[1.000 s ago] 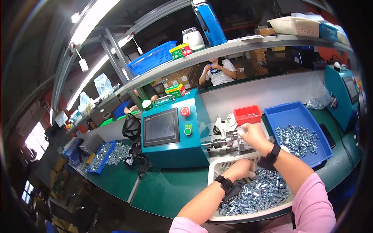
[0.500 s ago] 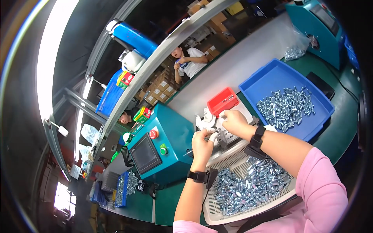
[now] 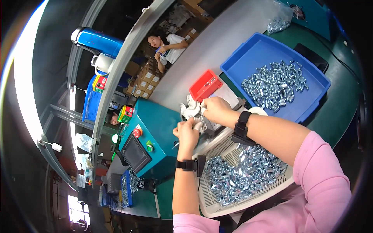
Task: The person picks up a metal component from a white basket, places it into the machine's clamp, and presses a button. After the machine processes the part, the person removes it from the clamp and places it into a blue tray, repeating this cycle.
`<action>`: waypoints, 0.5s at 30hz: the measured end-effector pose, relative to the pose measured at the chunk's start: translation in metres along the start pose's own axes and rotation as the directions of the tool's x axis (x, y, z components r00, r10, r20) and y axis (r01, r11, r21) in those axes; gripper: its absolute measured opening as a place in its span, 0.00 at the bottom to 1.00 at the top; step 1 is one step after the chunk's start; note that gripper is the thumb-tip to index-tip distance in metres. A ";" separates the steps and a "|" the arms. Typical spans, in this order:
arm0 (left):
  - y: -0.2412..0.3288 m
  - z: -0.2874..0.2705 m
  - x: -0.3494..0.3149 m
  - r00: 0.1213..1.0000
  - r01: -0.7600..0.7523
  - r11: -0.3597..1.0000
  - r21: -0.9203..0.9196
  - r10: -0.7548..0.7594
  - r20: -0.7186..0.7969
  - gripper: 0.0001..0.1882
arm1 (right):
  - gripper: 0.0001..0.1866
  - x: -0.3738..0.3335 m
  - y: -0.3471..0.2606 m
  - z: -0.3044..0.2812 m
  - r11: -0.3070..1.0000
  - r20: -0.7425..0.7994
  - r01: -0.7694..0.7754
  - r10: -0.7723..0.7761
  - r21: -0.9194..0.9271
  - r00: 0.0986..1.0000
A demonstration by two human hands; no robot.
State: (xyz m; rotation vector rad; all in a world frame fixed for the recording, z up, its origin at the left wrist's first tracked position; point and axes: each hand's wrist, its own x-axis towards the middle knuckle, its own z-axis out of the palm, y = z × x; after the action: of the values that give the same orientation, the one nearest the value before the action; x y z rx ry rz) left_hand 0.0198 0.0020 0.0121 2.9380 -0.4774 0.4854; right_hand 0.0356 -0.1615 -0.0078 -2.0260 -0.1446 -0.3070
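My left hand is closed in a pinch at the near left side of a grey metal fixture. A white covering shows on one of its fingers. My right hand is bent over the fixture's far side, thumb and fingertips together. Whatever either pinch holds is too small or hidden. A crumpled white cloth or glove lies just beyond my fingers. Past it stands a small red bin with a few metal pieces inside. Below my wrists, a cream slotted basket holds a heap of shiny metal parts.
On the right sits a blue tray with similar parts. A teal machine with screen and buttons stands left. A bag of parts lies at the back. An overhead metal rail crosses the left; a person is beyond the partition.
The view has shifted, so the bench appears further left and higher. Both hands remain at the fixture, with only slight finger movement; the parts in tray and basket look the same.
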 end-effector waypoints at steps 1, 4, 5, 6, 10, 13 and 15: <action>-0.001 -0.002 0.001 1.000 0.010 1.000 0.002 -0.010 0.024 0.06 | 0.10 0.001 -0.001 0.000 1.000 0.022 -0.004 0.004 -0.014 1.000; 0.000 -0.007 -0.002 0.999 0.034 0.999 0.037 -0.035 0.037 0.07 | 0.10 0.000 -0.002 0.004 1.000 0.046 0.001 0.000 -0.020 0.999; 0.002 -0.007 -0.003 0.998 0.039 0.998 0.051 -0.041 0.037 0.07 | 0.10 0.000 0.000 0.005 1.000 0.038 0.015 -0.014 -0.018 0.999; 0.005 -0.007 -0.004 0.998 0.043 0.998 0.051 -0.045 0.044 0.07 | 0.09 0.000 0.000 0.006 0.999 0.030 0.030 -0.030 -0.016 0.999; 0.022 -0.009 -0.013 0.969 -0.063 0.983 0.175 0.103 -0.224 0.10 | 0.10 0.001 0.005 0.004 0.999 0.026 0.038 -0.037 -0.033 0.999; 0.039 -0.028 -0.041 0.967 0.052 0.945 -0.323 0.033 0.253 0.14 | 0.10 0.003 -0.001 -0.001 0.997 0.094 0.009 -0.002 -0.081 0.996; 0.054 -0.028 -0.063 0.834 0.018 0.960 -0.280 0.140 0.534 0.15 | 0.10 -0.001 0.000 0.000 0.994 0.134 -0.003 0.018 -0.110 0.991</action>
State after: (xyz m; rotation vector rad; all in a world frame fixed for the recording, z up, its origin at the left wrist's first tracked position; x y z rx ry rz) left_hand -0.0623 -0.0263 0.0215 2.7497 -0.6380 -0.4213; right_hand 0.0347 -0.1611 -0.0078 -2.1561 -0.2054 -0.1744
